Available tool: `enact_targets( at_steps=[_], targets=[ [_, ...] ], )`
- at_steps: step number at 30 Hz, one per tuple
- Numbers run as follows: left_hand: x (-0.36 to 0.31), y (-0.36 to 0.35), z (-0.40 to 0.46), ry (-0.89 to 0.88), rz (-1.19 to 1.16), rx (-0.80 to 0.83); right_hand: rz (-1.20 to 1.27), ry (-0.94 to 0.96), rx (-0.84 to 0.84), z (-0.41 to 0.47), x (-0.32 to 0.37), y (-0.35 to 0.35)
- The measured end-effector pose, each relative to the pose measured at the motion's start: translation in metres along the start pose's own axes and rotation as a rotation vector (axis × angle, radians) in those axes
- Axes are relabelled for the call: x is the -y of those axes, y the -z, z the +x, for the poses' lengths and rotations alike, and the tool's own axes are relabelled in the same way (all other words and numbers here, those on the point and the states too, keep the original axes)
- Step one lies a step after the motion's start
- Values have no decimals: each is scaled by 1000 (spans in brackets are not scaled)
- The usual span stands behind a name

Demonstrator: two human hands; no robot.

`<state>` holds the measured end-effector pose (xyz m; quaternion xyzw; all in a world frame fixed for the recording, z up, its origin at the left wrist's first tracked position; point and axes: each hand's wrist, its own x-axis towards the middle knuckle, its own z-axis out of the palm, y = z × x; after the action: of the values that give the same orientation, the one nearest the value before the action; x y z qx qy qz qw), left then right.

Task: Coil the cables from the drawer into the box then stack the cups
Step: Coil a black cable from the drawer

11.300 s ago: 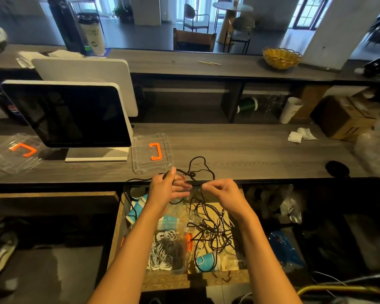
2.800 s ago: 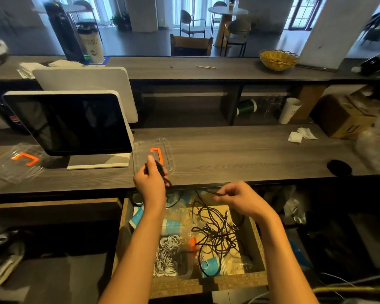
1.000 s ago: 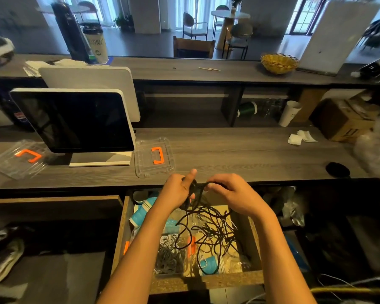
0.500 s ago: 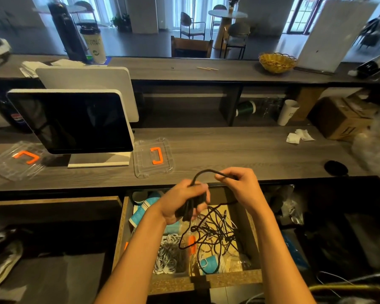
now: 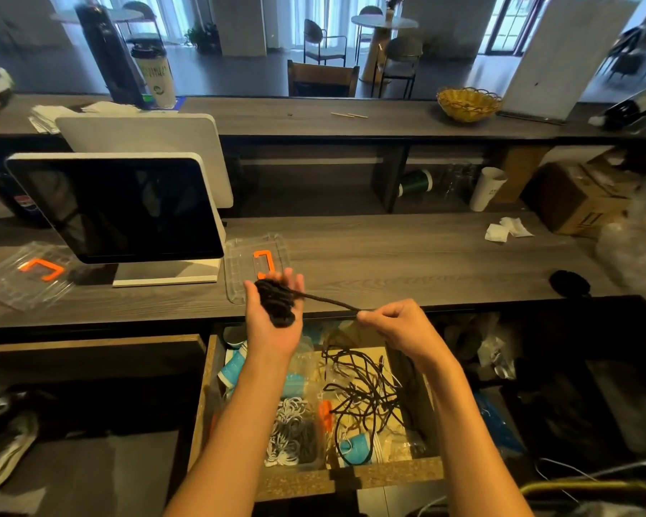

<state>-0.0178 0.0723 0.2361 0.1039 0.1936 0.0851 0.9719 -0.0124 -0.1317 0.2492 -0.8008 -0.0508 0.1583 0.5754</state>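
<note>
Strand (image 5: 329, 301) drawn rightward from coil (image 5: 276, 302).

Left hand (image 5: 273, 311): facing palm up, fingers lying mostly straight, a dark coil sitting in the palm.
Right hand (image 5: 396, 322): pinching with thumb and forefinger, other fingers curling.
Forearms: both reaching forward, bare.
</note>
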Motion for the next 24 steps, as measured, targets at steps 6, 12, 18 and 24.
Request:
enact_targets(
  at_steps=[6,12,18,24],
  targets=[
    [-12,1,2,-249,735,-221,-151,74,105,-5,2,14],
    [1,-5,-4,-298,1821,88,-319,249,209,-6,24,6],
    [14,-3,-21,251,1609,407,-255,340,126,-2,27,5],
    [12,-3,-22,551,1399,805,-43,253,31,4,17,2]
  ],
)
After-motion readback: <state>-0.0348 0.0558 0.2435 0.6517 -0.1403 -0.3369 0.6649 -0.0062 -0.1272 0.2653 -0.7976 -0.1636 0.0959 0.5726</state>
